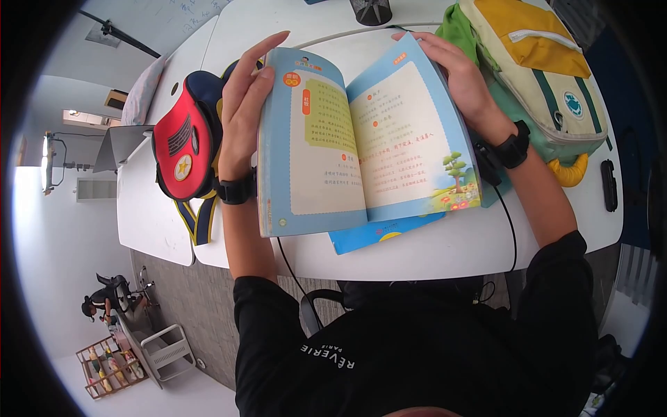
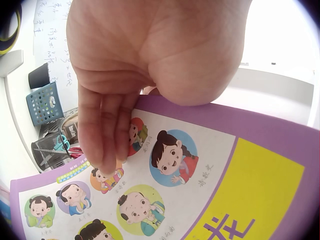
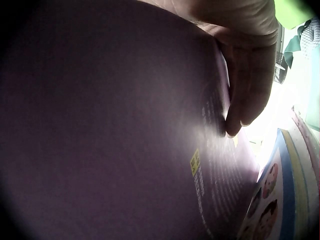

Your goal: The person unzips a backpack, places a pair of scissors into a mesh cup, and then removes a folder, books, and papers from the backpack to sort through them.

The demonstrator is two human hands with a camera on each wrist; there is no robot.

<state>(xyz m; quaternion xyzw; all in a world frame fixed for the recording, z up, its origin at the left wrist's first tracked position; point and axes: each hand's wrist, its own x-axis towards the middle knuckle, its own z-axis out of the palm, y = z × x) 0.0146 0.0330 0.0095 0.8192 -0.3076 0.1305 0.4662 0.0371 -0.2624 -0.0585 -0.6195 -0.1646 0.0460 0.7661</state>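
An open book (image 1: pixel 313 139) with blue-bordered pages of printed text is held up by both hands. At its left edge, the left hand (image 1: pixel 244 104) grips it; in the left wrist view, that hand's fingers (image 2: pixel 107 135) lie against the purple-edged cover (image 2: pixel 175 112) with round cartoon portraits. The right hand (image 1: pixel 462 80) holds the upper right edge. In the right wrist view, the right hand's fingers (image 3: pixel 250 85) reach round the edge of the dark purple cover (image 3: pixel 100 120). Below the open book, a blue book (image 1: pixel 382 233) lies on the white table (image 1: pixel 445 243).
A red and navy bag (image 1: pixel 184 146) sits at the left, a green, cream and yellow backpack (image 1: pixel 542 76) at the right. A mesh pen holder (image 1: pixel 370 11) stands at the back. Black cables hang beside both forearms. Another person (image 1: pixel 104 302) is in the lower left background.
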